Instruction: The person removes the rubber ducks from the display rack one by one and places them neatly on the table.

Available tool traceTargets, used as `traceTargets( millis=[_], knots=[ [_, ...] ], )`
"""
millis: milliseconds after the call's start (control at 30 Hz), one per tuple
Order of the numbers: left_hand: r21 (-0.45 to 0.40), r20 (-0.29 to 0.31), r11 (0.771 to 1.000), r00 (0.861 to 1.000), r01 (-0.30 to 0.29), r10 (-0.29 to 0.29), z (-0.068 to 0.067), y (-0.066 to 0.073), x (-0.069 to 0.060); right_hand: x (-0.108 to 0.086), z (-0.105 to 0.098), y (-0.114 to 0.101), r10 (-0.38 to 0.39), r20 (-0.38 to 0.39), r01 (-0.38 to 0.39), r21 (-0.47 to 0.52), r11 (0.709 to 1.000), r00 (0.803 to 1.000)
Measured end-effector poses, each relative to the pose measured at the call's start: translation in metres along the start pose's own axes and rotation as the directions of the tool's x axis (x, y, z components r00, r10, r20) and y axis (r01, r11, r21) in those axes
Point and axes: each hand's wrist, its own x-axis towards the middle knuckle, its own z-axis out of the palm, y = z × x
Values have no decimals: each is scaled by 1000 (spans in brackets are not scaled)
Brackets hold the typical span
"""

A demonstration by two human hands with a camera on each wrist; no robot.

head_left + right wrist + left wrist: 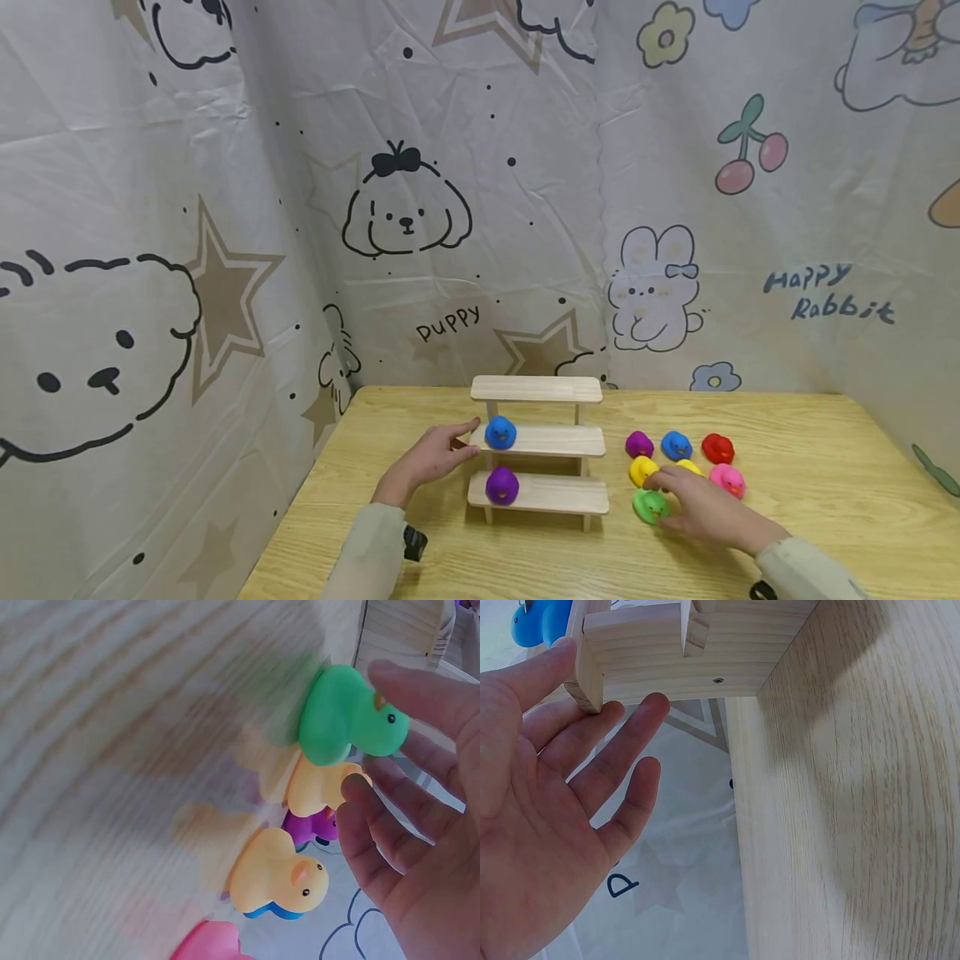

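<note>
A three-tier wooden display stand (551, 496) stands on the table. My left hand (429, 457) pinches the left end of its middle shelf between thumb and index finger, the other fingers extended below in the left wrist view. A blue toy duck (500, 433) sits at that shelf's left end, and a purple duck (502, 486) on the bottom shelf. Around the green toy duck (337, 716), my right hand (708, 507) has its thumb on one side and relaxed fingers on the other. The green duck stands on the table; whether the fingers touch it, I cannot tell.
Behind the green duck, several more ducks are grouped: yellow (642, 472), pink (728, 480), purple (639, 444), blue (677, 445) and red (718, 448). My right hand partly covers another yellow duck (274, 870). A printed curtain (525, 250) hangs behind the table (817, 467).
</note>
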Motion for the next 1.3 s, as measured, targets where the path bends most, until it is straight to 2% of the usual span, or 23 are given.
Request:
traceTargets(
  millis=[500, 667, 1100, 1300],
  knots=[
    [-2, 1, 1000, 1000, 4, -4, 0, 1, 0, 7, -14, -14, -42, -111, 37, -45, 998, 993],
    [-1, -2, 1000, 1000, 6, -6, 0, 1, 0, 11, -17, -19, -74, -128, 70, -35, 997, 989],
    [2, 3, 1000, 1000, 12, -12, 0, 4, -2, 27, -25, -34, -68, -160, 67, -13, 998, 985],
    [0, 4, 1000, 1000, 8, -8, -1, 4, -2, 36, -28, -44, -113, -183, 110, -22, 994, 977]
  ],
)
